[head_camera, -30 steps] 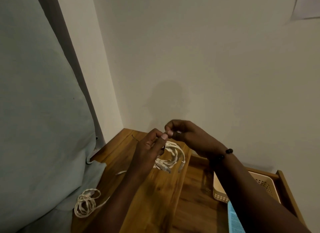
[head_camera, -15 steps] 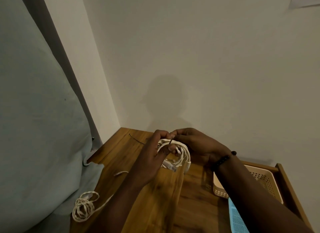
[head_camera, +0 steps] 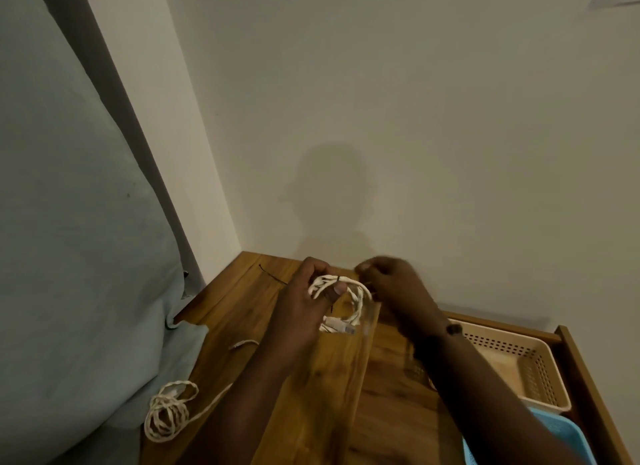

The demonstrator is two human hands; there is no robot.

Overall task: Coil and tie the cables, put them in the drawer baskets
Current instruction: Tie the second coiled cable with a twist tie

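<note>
- Pulling away to the right, the right hand [head_camera: 391,284] is now sitting apart from the left hand [head_camera: 304,309], where half a second earlier the two were meeting fingertip to fingertip over the coil; its grip is curled tight and seems to be pinching something thin, though blur is keeping me from telling what.
- Nearest of all, a second white cable [head_camera: 166,416] is lying loosely looped at the left edge of the counter [head_camera: 242,312], spilling toward the pale bedding [head_camera: 69,222]; it is waiting untied.
- Further in, on the right, a beige basket [head_camera: 519,360] and a blue basket [head_camera: 485,444] are sitting in the open drawer [head_camera: 588,395], both without cables as far as I can see.
- Above the counter, the left hand is gripping the coiled white cable [head_camera: 353,302], thumb pressing across the loops, with the plugs hanging below.
- A thin dark tie [head_camera: 337,278] is crossing the top of the coil beside that thumb, so the sideways pull is likely cinching it tight; I judge this cable nearly ready for a basket.
- Farthest back, another dark tie [head_camera: 273,276] is lying on the counter near the wall.
</note>
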